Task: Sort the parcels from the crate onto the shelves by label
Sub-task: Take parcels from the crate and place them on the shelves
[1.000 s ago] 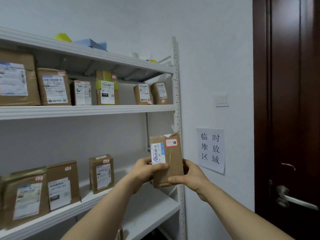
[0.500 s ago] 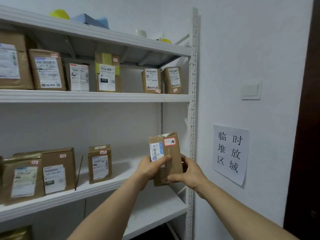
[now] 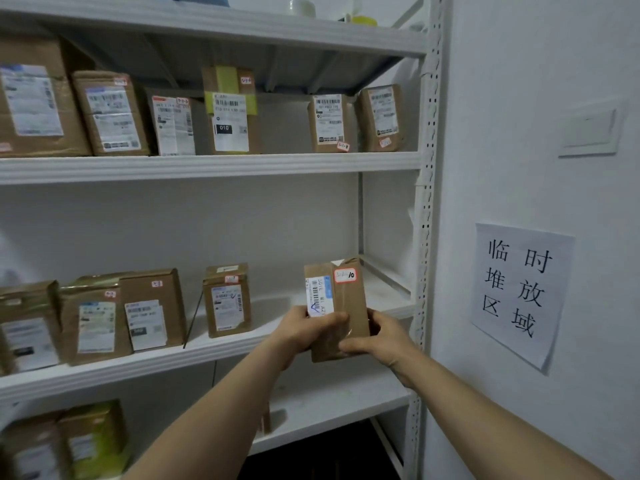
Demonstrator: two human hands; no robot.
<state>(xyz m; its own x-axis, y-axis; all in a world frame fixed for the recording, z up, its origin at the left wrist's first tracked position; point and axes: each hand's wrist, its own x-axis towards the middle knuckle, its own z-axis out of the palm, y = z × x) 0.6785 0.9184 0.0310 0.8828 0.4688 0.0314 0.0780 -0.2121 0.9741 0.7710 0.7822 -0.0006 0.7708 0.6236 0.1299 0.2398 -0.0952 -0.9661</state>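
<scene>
A small brown cardboard parcel (image 3: 348, 299) stands upright in both my hands, in front of the right end of the middle shelf (image 3: 214, 348). It carries a barcode label and a red-edged sticker marked 10. My left hand (image 3: 304, 329) grips its left side, thumb across the front. My right hand (image 3: 375, 336) holds its right side and lower edge. The crate is out of view.
Several labelled parcels line the upper shelf (image 3: 207, 164) and the left part of the middle shelf; the nearest one (image 3: 227, 299) stands left of my hands. A white perforated upright (image 3: 427, 202) bounds the rack at right. A paper sign (image 3: 519, 292) hangs on the wall.
The view has shifted left and closer to the rack; the door has gone out of frame. The parcel stays in both hands, now nearer the middle shelf.
</scene>
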